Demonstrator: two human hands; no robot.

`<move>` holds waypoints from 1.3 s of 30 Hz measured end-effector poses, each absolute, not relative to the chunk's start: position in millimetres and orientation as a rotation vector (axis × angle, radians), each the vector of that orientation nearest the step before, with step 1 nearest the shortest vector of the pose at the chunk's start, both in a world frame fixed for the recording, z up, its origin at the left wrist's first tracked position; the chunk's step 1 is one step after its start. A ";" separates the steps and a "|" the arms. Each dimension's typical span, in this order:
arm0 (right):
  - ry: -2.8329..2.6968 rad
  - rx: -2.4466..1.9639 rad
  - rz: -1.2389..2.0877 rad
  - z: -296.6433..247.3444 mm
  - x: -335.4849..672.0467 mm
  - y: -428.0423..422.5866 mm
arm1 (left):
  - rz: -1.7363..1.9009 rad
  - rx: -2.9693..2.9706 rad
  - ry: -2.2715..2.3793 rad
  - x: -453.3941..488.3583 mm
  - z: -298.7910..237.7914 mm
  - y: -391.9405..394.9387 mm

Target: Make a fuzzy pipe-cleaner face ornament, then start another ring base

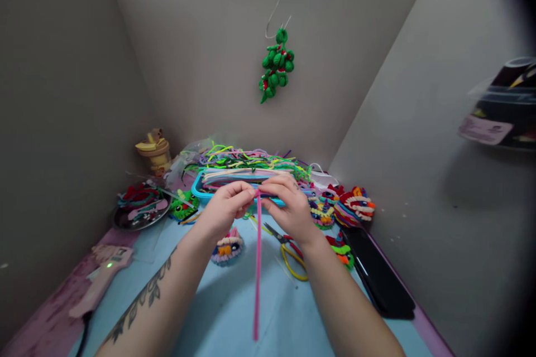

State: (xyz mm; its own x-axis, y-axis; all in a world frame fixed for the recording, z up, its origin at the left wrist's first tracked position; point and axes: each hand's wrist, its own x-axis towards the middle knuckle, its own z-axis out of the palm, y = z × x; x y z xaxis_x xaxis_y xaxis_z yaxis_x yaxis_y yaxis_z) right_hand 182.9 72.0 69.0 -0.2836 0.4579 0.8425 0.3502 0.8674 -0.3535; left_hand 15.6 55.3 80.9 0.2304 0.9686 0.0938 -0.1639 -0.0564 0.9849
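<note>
Head view: the left hand [228, 207] and right hand [292, 209] each pinch with closed fingertips the top end of one pink pipe cleaner [257, 273], which hangs straight down above the blue worktop [218, 312]. Just behind the hands sits one blue tray [197, 187] heaped with loose stems. One pair of scissors [288, 251] lies beneath the right wrist, and one glue gun [100, 279] lies well off to the left.

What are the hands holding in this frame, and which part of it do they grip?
The left hand and the right hand both pinch a pink pipe cleaner at its upper end. The rest hangs below them.
</note>
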 end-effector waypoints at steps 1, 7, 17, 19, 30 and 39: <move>-1.890 -0.589 0.102 67.9 182.4 72.3 | 1.158 1.246 0.883 16.7 81.0 54.9; -1.805 -0.597 0.073 64.0 179.0 70.5 | 1.213 1.368 0.944 22.3 80.2 49.9; -1.591 -0.727 0.577 68.6 171.1 67.0 | 1.371 2.124 1.156 22.9 82.5 46.2; -1.561 -0.756 0.821 66.7 171.4 71.9 | 1.346 2.330 1.138 21.2 79.1 48.1; -1.473 -0.798 0.750 65.3 172.4 73.3 | 1.273 1.794 1.286 19.1 83.2 50.5; -1.730 -0.675 -0.005 69.6 174.5 64.1 | 1.253 1.418 1.057 15.9 83.1 53.3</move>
State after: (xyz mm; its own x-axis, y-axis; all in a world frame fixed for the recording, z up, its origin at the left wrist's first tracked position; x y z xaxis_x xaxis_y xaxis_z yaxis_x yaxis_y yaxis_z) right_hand 174.5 64.1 69.6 -0.1126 0.4320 0.8948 0.4369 0.8304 -0.3459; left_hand 15.9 53.3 83.1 0.1069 0.9765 0.1873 0.0203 -0.1905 0.9815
